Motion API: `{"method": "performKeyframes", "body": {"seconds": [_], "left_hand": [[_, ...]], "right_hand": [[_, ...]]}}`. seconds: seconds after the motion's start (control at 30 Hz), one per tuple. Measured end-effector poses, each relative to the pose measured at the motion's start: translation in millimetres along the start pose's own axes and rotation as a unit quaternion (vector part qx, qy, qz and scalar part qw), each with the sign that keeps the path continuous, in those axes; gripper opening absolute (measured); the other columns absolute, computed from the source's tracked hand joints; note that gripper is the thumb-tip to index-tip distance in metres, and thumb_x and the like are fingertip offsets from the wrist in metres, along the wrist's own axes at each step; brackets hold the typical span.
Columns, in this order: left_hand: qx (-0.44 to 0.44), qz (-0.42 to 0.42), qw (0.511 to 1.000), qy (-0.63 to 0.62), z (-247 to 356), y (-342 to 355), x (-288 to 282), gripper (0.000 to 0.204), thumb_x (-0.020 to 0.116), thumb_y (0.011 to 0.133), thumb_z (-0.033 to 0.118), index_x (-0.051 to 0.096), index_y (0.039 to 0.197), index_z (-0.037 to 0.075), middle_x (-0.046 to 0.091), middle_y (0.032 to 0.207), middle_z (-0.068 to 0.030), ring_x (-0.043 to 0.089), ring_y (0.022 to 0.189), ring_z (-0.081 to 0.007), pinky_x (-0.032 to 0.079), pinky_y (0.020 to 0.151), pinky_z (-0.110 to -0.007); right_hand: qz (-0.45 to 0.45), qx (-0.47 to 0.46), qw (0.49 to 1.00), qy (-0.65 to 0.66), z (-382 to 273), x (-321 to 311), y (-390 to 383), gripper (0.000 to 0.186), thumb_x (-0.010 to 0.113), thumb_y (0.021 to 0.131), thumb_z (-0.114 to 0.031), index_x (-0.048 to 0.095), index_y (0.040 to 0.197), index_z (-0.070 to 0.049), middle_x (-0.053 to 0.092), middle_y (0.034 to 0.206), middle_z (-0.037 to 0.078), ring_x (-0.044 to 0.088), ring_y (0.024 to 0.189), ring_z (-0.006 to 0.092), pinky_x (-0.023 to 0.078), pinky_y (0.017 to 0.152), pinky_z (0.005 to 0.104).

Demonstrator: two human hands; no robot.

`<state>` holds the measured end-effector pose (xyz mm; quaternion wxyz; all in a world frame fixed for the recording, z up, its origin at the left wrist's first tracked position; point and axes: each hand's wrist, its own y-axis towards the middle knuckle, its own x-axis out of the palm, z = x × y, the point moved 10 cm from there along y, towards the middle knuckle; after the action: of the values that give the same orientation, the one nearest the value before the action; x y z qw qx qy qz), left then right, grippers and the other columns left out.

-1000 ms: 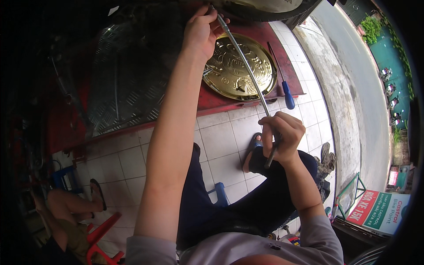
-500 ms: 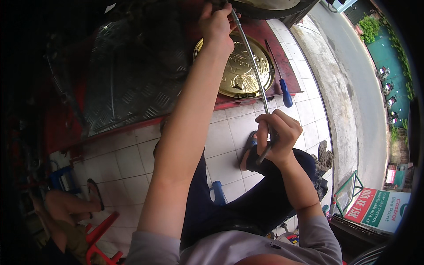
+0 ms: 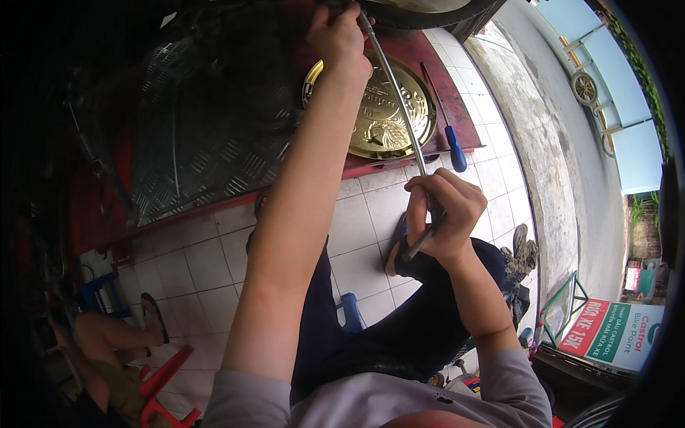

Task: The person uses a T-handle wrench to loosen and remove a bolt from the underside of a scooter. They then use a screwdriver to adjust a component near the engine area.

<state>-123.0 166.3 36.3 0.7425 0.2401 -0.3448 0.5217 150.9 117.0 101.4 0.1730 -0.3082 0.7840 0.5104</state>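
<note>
My left hand (image 3: pixel 342 39), at the top of the view, is closed around the upper end of a long steel bar (image 3: pixel 399 93), beside a dark part under a tire (image 3: pixel 421 18); the exact joint is hidden. Lower down, my right hand (image 3: pixel 449 217) grips the bar's lower end, fingers wrapped round it. A round embossed gold tray (image 3: pixel 385 143) lies on the red platform (image 3: pixel 464 128) beneath the bar. A blue-handled screwdriver (image 3: pixel 454 148) rests at the tray's right.
Dark tread plate (image 3: pixel 171 164) covers the left. At lower left another person's leg (image 3: pixel 107 328) is by a red stool (image 3: pixel 164 385). A blue stool (image 3: pixel 349 310) is under me. Right: roadway (image 3: pixel 592 178), a light-blue wheeled cart (image 3: pixel 621 128), a signboard (image 3: pixel 606 335).
The bar's lower end and my right hand have shifted slightly left. My left hand has moved a little right and up. A light-blue cart has appeared on the road.
</note>
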Motion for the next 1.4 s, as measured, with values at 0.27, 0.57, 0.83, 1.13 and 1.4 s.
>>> {"method": "performKeyframes", "body": {"seconds": [0.27, 0.57, 0.83, 1.13, 1.4], "left_hand": [[0.027, 0.003, 0.998, -0.049, 1.7, 3.7, 2.1, 0.015, 0.061, 0.083, -0.003, 0.06, 0.097, 0.003, 0.059, 0.075, -0.0046, 0.056, 0.058, -0.0143, 0.047, 0.053, -0.026], [-0.017, 0.019, 0.999, -0.029, -10.5, 27.6, -5.7, 0.007, 0.061, 0.083, 0.002, 0.054, 0.086, 0.003, 0.057, 0.066, -0.009, 0.057, 0.051, -0.017, 0.046, 0.045, -0.029], [-0.017, 0.079, 0.992, -0.095, -16.3, 18.9, -8.4, 0.011, 0.066, 0.081, 0.0, 0.056, 0.087, -0.001, 0.06, 0.071, -0.0112, 0.06, 0.053, -0.0201, 0.051, 0.047, -0.03], [-0.162, 0.067, 0.973, -0.152, -48.8, 32.5, -14.8, 0.015, 0.066, 0.083, 0.001, 0.056, 0.092, -0.005, 0.06, 0.073, -0.0122, 0.062, 0.059, -0.0223, 0.052, 0.048, -0.029], [-0.186, 0.027, 0.96, -0.207, -55.6, 38.6, -10.3, 0.013, 0.065, 0.084, 0.001, 0.056, 0.092, -0.004, 0.061, 0.075, -0.0138, 0.062, 0.06, -0.0231, 0.052, 0.05, -0.029]], "right_hand": [[-0.016, -0.05, 0.996, -0.077, -29.4, 0.5, 13.0, 0.016, 0.066, 0.059, 0.0, 0.052, 0.063, -0.006, 0.04, 0.054, 0.004, 0.041, 0.039, 0.0191, 0.032, 0.039, 0.0303], [-0.036, -0.077, 0.993, -0.084, -48.6, 1.3, 23.0, 0.019, 0.068, 0.058, -0.002, 0.049, 0.061, -0.007, 0.04, 0.054, 0.002, 0.04, 0.038, 0.0187, 0.032, 0.038, 0.031], [-0.024, -0.061, 0.994, -0.082, -48.7, -1.0, 24.1, 0.019, 0.068, 0.058, -0.001, 0.051, 0.063, -0.007, 0.041, 0.055, 0.003, 0.042, 0.039, 0.0188, 0.032, 0.039, 0.0307], [-0.028, -0.064, 0.995, -0.076, -49.0, -0.3, 24.0, 0.019, 0.067, 0.059, 0.0, 0.05, 0.062, -0.007, 0.041, 0.054, 0.003, 0.041, 0.039, 0.0198, 0.033, 0.039, 0.0309], [-0.024, -0.065, 0.995, -0.073, -50.5, -2.1, 25.8, 0.019, 0.067, 0.06, 0.001, 0.049, 0.061, -0.006, 0.041, 0.053, 0.004, 0.041, 0.039, 0.0201, 0.032, 0.039, 0.0311]]}}
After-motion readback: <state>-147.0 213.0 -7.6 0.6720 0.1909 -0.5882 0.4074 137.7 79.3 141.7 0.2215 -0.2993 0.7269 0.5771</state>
